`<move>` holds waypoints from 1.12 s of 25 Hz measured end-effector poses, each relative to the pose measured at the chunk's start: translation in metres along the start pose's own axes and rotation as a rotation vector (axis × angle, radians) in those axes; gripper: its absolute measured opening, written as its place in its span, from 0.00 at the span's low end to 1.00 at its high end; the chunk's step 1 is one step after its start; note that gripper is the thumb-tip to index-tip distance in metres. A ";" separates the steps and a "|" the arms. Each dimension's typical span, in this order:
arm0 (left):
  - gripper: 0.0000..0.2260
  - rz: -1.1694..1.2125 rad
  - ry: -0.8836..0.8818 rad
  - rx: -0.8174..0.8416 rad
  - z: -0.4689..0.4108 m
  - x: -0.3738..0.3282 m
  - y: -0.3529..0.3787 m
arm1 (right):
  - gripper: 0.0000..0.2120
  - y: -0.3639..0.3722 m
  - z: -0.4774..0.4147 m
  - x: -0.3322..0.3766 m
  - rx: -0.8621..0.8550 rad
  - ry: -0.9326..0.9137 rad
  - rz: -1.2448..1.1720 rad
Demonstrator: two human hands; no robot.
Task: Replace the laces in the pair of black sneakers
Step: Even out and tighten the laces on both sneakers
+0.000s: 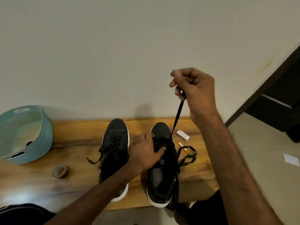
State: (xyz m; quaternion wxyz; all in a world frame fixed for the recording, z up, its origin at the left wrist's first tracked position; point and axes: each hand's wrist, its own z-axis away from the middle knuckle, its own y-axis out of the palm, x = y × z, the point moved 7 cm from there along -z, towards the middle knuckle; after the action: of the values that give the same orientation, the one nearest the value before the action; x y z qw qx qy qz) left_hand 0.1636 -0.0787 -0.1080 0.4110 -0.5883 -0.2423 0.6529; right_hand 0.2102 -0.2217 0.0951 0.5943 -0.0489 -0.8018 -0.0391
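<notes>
Head view: R hand (193,90), raised at 1 o'clock, pinches flat black lace (178,114), taut up from black white-soled sneaker (162,181) at centre-right of wooden bench (78,143). L hand (146,153) grips its throat; tongue label shows only "S", rest hidden. Second laced black sneaker (116,135) just beside, at 9. Teal woven-look basket (47,132) and tape roll (61,171) at 8-9; small white box (183,134) at 3, print illegible.

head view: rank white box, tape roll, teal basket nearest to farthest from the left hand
From the left hand holding the right sneaker:
1. White box, just to its right.
2. Tape roll, on the left.
3. Teal basket, far left end.
</notes>
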 end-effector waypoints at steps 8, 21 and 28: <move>0.26 0.108 -0.034 -0.044 0.006 -0.007 -0.001 | 0.03 0.013 0.015 0.080 0.015 -0.261 -0.081; 0.11 0.451 -0.286 -0.010 -0.005 0.028 -0.025 | 0.06 0.030 0.045 -0.149 0.343 0.280 0.623; 0.05 0.838 -0.494 0.062 0.001 0.035 -0.018 | 0.06 0.028 0.071 -0.181 0.409 0.368 0.565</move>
State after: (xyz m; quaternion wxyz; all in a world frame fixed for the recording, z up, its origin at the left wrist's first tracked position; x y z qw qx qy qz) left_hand 0.1683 -0.0395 -0.1132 0.0602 -0.4500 -0.0552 0.8893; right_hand 0.1983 -0.1912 -0.0986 0.7131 -0.1403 -0.6281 0.2782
